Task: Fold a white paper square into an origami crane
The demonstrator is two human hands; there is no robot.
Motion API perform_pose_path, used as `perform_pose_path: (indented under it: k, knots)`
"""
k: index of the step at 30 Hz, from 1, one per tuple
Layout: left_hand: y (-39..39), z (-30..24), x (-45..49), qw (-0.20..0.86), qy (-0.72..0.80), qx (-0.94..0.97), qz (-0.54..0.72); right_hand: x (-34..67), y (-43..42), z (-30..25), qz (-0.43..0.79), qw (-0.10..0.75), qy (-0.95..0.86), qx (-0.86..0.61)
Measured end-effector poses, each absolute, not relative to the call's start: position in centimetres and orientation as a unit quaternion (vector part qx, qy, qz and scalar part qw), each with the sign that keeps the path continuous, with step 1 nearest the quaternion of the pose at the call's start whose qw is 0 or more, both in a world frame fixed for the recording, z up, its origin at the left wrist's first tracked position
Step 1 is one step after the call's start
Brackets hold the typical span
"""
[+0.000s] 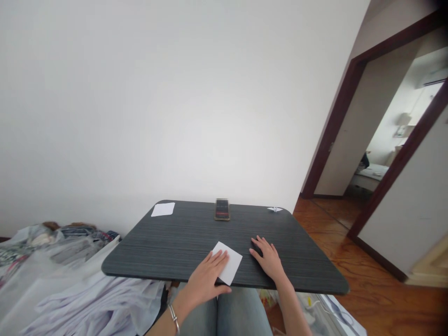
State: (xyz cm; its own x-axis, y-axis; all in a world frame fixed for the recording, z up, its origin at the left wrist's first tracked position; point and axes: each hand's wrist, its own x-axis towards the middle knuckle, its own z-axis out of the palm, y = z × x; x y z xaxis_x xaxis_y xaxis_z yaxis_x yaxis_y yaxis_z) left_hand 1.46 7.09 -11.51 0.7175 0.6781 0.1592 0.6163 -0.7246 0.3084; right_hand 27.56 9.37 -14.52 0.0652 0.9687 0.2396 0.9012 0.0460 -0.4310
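Note:
A square of white paper (231,267) lies turned like a diamond near the front edge of the dark table (168,247). My left hand (209,276) rests flat over its left side, fingers stretched out and thumb at the table's edge. To the right of the paper, apart from it, my right hand (268,259) lies on the tabletop with its fingers spread and nothing held. The left hand covers the paper's left corner.
White sheets of paper (163,209) lie at the back left corner. A phone (222,209) stands at the back middle, and a small folded white paper bird (275,209) sits back right. Clothes and plastic bags (87,289) are heaped left. A doorway (364,126) opens at right.

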Motion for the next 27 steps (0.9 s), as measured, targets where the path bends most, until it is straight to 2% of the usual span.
perform_pose_path:
  k: [3, 9, 13, 15, 17, 20, 27]
  knots:
    - [6.7, -11.9, 0.9, 0.122, 0.372, 0.904, 0.169, 27.7, 9.3, -14.5, 0.092, 0.301, -0.674, -0.668]
    - [6.4, -11.8, 0.1, 0.161, 0.389, 0.883, 0.205, 27.3, 7.8, -14.0, 0.246, 0.508, -0.590, -0.577]
    - [6.6, -11.8, 0.1, 0.183, 0.399, 0.870, 0.224, 25.5, 5.5, -14.1, 0.325, 0.578, -0.520, -0.539]
    - [6.6, -11.9, 0.0, 0.193, 0.405, 0.859, 0.247, 24.2, 4.3, -14.0, 0.355, 0.578, -0.525, -0.514]
    - [6.7, -11.9, -0.2, 0.202, 0.407, 0.848, 0.273, 22.7, 3.3, -13.9, 0.374, 0.544, -0.570, -0.490]
    - [6.5, -11.8, -0.4, 0.210, 0.400, 0.842, 0.295, 20.6, 2.6, -13.4, 0.361, 0.492, -0.647, -0.457]
    - [6.0, -12.2, -0.4, 0.196, 0.390, 0.846, 0.306, 18.7, 2.8, -13.5, 0.292, 0.467, -0.681, -0.483]
